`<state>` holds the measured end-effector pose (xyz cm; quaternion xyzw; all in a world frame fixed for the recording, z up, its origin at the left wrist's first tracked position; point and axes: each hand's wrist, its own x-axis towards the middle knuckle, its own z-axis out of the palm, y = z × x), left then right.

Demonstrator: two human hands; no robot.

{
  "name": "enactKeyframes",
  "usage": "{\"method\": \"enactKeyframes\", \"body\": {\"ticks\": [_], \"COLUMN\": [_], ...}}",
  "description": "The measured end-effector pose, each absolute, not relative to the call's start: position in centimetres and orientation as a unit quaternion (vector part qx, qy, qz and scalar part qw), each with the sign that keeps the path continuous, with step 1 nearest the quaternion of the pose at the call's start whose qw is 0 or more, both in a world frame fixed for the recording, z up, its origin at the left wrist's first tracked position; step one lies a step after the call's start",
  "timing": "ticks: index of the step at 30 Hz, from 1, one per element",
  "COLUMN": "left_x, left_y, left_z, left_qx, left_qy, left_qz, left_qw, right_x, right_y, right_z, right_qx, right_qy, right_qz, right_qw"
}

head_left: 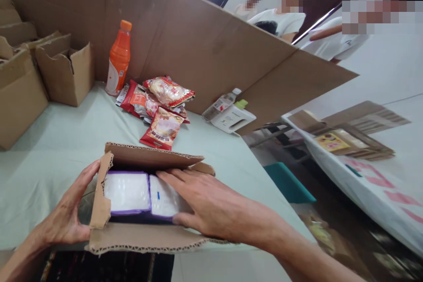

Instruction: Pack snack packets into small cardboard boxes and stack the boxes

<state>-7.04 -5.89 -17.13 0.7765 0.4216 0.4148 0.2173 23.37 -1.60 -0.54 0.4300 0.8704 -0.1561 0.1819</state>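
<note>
A small open cardboard box (145, 238) sits at the near edge of the pale green table (49, 158). Inside it lie two white packets with purple edges (127, 191), side by side. My right hand (205, 202) lies flat over the right packet, fingers stretched out and pressing down into the box. My left hand (69, 211) cups the box's left side, its fingers curved against the torn left flap (101, 194).
Several red snack packets (158, 105) lie beyond the box, beside an orange drink bottle (119, 59). Empty cardboard boxes (62, 72) stand at the left. A tall cardboard sheet (198, 39) walls the back. A clear bottle on a white device (231, 116) sits at the right. People stand behind.
</note>
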Motion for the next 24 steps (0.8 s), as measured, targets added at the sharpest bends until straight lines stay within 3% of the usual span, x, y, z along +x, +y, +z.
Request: {"method": "enactKeyframes", "body": {"ticks": [4,14,17,22,24], "left_x": [-7.1,-7.0,-6.8,-6.3,-6.1], "left_y": [-5.8,-5.5,-5.4,-6.4,-7.0], "left_z": [-17.0,-16.9,-16.5,-15.6,-14.8], "left_qx": [0.781,0.774,0.778,0.782,0.78], "left_qy": [0.431,0.425,0.414,0.402,0.398], "left_qz": [0.409,0.419,0.422,0.441,0.455], "left_qw": [0.191,0.212,0.212,0.18,0.165], "right_x": [22.0,22.8,24.1,27.2,28.1], "right_y": [-1.6,-0.9,-0.8,-1.2,-1.5], "right_z": [-0.3,-1.4,-1.3,0.2,0.7], "right_qx": [0.401,0.415,0.391,0.404,0.419], "right_qy": [0.884,0.894,0.914,0.899,0.883], "right_qz": [-0.108,-0.057,-0.069,0.001,0.026], "right_qw": [0.217,0.162,0.076,-0.166,-0.211]}}
